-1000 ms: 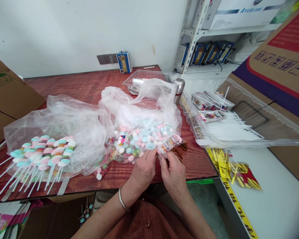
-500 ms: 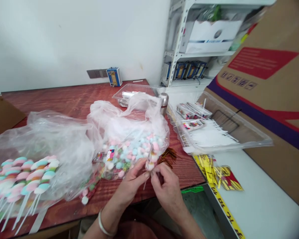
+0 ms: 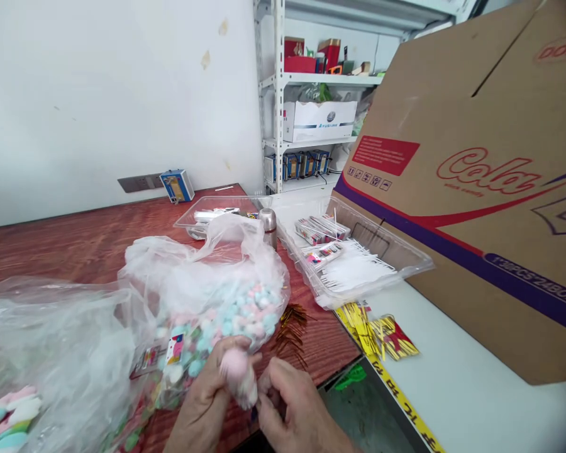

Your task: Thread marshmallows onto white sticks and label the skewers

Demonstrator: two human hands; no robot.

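Note:
My left hand (image 3: 202,402) and my right hand (image 3: 292,409) meet at the bottom edge of the view, over the front of the red-brown wooden table (image 3: 75,239). Both are closed in a pinch on a small wrapped candy piece (image 3: 238,374), pink and white and blurred by motion. Right behind them lies a clear plastic bag (image 3: 217,289) full of pastel pink, blue and white candies. A bundle of thin brown twist ties (image 3: 290,330) lies on the table just right of the bag.
A clear tray (image 3: 405,267) with white sticks and printed wrappers stands at the right. Behind it, a big Cola cardboard box (image 3: 476,189). Another crumpled bag (image 3: 51,340) with finished candy skewers lies left. Yellow wrappers (image 3: 377,330), a metal flask (image 3: 267,223) and a shelf unit (image 3: 306,94) are beyond.
The view has swung up and right, so my hands sit lower in frame. The printed wrapper held flat a second ago is now bunched round a pink candy between my fingers.

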